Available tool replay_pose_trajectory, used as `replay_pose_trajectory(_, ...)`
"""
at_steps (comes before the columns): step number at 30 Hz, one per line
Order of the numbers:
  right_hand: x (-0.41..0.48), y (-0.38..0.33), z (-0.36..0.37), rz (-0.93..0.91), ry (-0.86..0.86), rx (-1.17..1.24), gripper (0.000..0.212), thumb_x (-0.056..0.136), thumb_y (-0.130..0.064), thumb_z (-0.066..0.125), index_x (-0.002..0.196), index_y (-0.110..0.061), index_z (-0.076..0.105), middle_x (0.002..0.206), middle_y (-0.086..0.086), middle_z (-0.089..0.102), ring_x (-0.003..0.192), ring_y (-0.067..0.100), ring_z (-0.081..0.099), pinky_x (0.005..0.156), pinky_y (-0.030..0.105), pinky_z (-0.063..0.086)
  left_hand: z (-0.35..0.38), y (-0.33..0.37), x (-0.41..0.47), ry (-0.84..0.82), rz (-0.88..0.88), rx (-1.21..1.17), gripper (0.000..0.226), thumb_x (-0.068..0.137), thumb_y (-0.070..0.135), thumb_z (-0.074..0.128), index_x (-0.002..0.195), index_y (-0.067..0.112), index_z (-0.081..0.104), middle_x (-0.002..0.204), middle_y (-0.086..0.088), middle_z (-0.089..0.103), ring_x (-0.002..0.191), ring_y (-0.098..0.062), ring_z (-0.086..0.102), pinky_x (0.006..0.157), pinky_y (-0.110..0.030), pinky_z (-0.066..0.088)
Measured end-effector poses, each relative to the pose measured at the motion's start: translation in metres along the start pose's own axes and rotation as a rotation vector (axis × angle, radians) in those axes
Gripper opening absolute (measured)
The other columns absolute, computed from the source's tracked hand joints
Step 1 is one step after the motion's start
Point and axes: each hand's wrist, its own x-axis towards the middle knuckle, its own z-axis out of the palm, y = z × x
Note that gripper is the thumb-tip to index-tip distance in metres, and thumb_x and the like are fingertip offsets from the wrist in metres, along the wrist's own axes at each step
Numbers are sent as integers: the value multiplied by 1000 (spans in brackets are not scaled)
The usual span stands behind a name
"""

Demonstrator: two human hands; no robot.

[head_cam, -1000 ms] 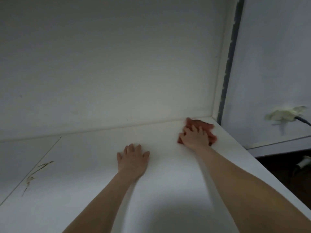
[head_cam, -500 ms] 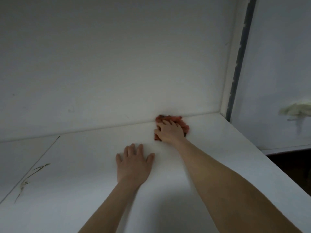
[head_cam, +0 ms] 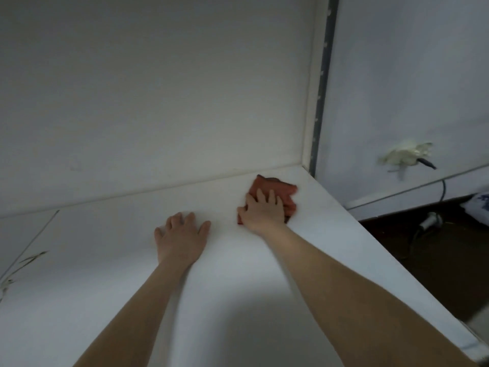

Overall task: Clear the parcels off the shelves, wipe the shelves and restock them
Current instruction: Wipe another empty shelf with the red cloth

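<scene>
A white shelf board (head_cam: pixel 238 274) fills the lower view, with no parcels on it. Near its back right corner lies a crumpled red-orange cloth (head_cam: pixel 275 190). My right hand (head_cam: pixel 262 211) lies flat on the cloth with fingers spread, pressing it down; part of the cloth is hidden under the palm. My left hand (head_cam: pixel 182 235) rests flat on the bare shelf about a hand's width to the left, fingers straight and holding nothing.
The white back panel (head_cam: pixel 158 102) rises behind the shelf. A grey upright post (head_cam: pixel 321 88) stands at the right corner. Beyond the shelf's right edge are a wall with a taped patch (head_cam: pixel 404 154), a cable (head_cam: pixel 443 189) and dark floor (head_cam: pixel 436 260). A scratch mark (head_cam: pixel 23 263) is at left.
My right hand slid the cloth left along the back edge and then back right toward the corner. My left hand stayed flat in the same place.
</scene>
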Motion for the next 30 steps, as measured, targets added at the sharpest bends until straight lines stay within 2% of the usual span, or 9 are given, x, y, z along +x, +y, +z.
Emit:
replay_pose_trajectory(3,-53,-19,3,-156,-42,7,56,101,-50,23,153,-29,21,163,2,7,149,32,-1,119,44,0,-7,1,-11,60,45,-97,49,97,46,36,139,22,46,149,-4,37,134,-22,39,112,-38,27)
replay_pose_trajectory(6,-89,-3,-1,-187,-41,25,52,100,-49,27,150,-32,29,162,1,12,148,28,6,119,40,0,-18,11,-29,14,96,-93,49,98,44,34,140,21,46,150,-6,34,135,-22,38,112,-36,26)
replay_pose_trajectory(11,-131,84,-14,136,74,-25,49,100,-47,25,146,-30,31,159,6,20,146,29,13,119,42,6,-27,34,-81,-102,209,-129,55,98,43,37,145,16,35,155,-11,25,140,-26,28,113,-37,24)
replay_pose_trajectory(14,-163,117,-22,321,93,-2,52,101,-47,26,150,-32,25,161,5,15,147,32,9,120,43,7,-14,29,-107,-148,299,-97,57,99,43,34,148,14,29,157,-10,21,145,-23,17,118,-40,13)
replay_pose_trajectory(19,-192,79,-20,384,10,-12,56,102,-48,18,155,-31,12,163,8,1,148,37,-2,119,45,-2,-3,22,-109,-104,324,-175,54,101,41,30,148,16,32,158,-6,22,146,-19,14,119,-40,7)
replay_pose_trajectory(23,-211,19,-5,214,-23,3,58,100,-51,20,154,-32,13,163,6,-1,148,32,-6,120,44,-4,2,21,-104,-86,319,-218,49,102,36,24,145,16,38,155,-7,28,145,-20,19,118,-40,9)
replay_pose_trajectory(26,-221,-20,3,107,-26,79,55,100,-54,23,148,-31,33,160,7,16,147,28,8,119,41,1,-2,21,-103,-87,324,-255,46,101,31,22,129,13,53,146,-9,42,137,-22,31,114,-43,19)
replay_pose_trajectory(28,-221,-21,-1,127,68,142,47,99,-52,32,136,-27,48,146,8,36,137,27,29,114,39,19,-8,20,-104,-127,336,-327,42,101,28,22,115,9,58,134,-11,51,131,-25,37,109,-42,25)
replay_pose_trajectory(30,-219,-7,-7,129,127,85,48,96,-53,42,136,-25,45,138,8,39,128,27,37,106,40,29,-14,9,-105,-132,333,-414,41,100,27,25,106,2,57,121,-16,56,123,-31,42,103,-40,32)
